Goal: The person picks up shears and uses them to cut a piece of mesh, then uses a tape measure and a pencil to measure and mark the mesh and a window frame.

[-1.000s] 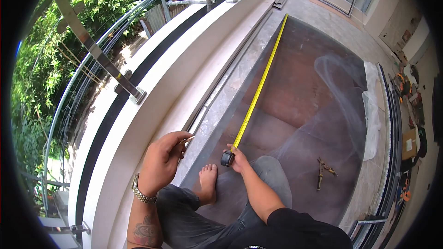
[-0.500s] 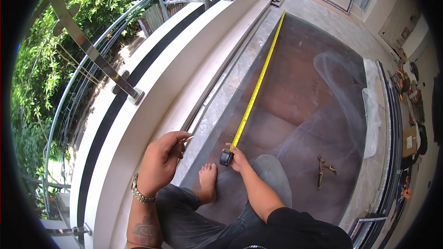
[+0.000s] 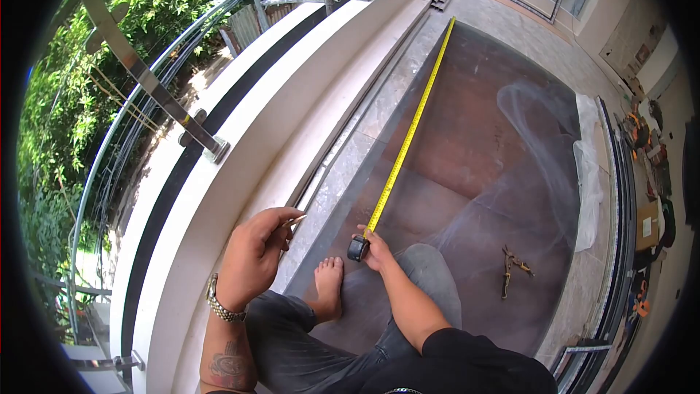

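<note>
My right hand (image 3: 375,252) is closed around a black tape measure (image 3: 357,248). Its yellow blade (image 3: 410,131) runs out straight over a large dark, glass-like sheet (image 3: 467,153) to the sheet's far corner. Raised above the sheet's left edge, my left hand (image 3: 257,254) pinches a thin pointed pencil-like stick (image 3: 295,220). Most of the stick is hidden by the fingers. A pair of pliers (image 3: 512,271) with spread handles lies on the sheet, right of my knee. My bare foot (image 3: 329,284) rests on the sheet beside the tape measure.
A low white wall (image 3: 211,211) with metal posts (image 3: 213,149) curves along the left, with wires and trees beyond. Crumpled clear plastic (image 3: 587,190) lies at the sheet's right edge. Long dark frame bars (image 3: 620,219), a cardboard box (image 3: 646,223) and tools line the right side.
The view has shifted very slightly. Both hands, the tape measure and the pliers stay essentially where they were.
</note>
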Demonstrator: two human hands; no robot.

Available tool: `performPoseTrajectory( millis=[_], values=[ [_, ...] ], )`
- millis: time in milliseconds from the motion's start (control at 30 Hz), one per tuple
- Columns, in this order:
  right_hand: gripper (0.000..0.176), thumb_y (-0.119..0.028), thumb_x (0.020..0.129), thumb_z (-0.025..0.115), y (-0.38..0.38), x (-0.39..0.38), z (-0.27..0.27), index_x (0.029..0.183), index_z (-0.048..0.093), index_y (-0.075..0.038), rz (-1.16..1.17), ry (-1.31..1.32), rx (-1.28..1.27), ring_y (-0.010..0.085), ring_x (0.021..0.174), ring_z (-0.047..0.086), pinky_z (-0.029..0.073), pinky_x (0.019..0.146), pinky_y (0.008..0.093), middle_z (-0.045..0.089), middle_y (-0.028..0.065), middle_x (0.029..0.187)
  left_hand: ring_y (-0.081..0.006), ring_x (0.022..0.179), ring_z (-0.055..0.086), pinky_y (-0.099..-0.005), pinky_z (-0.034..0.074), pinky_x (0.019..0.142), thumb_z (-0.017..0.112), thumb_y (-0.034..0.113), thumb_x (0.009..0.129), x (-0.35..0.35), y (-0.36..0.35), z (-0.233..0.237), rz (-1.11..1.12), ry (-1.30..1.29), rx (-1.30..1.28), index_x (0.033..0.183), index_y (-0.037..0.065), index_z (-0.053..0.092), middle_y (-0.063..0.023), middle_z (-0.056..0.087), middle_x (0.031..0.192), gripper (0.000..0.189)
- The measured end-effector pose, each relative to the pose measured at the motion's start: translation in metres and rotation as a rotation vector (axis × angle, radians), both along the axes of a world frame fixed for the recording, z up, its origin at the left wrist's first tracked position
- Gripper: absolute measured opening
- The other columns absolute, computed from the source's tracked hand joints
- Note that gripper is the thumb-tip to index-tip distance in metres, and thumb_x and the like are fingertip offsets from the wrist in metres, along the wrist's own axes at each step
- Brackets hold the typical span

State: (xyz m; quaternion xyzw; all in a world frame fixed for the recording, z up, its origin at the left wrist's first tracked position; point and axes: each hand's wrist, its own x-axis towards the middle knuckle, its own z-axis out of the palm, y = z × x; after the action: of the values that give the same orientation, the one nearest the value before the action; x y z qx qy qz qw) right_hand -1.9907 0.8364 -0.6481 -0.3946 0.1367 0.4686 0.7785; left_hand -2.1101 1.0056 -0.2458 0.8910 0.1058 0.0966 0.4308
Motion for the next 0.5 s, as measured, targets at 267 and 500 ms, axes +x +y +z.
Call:
performPoseTrajectory(
  millis=[267,500],
  values=[
    [0.035,-0.036,0.106,0.037,0.0012,0.0002,-0.0064,0.131,0.051,-0.017,0.007,-0.007,0.016,0.0178,0.091,0.063,0.056,0.073,0.038,0.064,0.0094,0.109,-0.0168,0.067,0.058,-0.0302,0.05,0.065,0.052,-0.01,0.085,-0.0015,-0.0002,0.0,0.02,-0.003,-0.029,0.111,0.0,0.063,-0.0083,0.059,0.079,0.03],
    [0.032,-0.033,0.106,0.038,0.0014,0.0003,-0.0048,0.128,0.053,-0.015,-0.006,0.002,-0.005,0.0196,0.089,0.065,0.057,0.074,0.0395,0.065,0.0111,0.108,-0.0128,0.069,0.059,-0.0276,0.051,0.065,0.051,-0.01,0.09,0.0,0.0008,0.0009,0.002,0.003,-0.005,0.114,-0.002,0.063,-0.0051,0.057,0.077,0.028]
  ],
)
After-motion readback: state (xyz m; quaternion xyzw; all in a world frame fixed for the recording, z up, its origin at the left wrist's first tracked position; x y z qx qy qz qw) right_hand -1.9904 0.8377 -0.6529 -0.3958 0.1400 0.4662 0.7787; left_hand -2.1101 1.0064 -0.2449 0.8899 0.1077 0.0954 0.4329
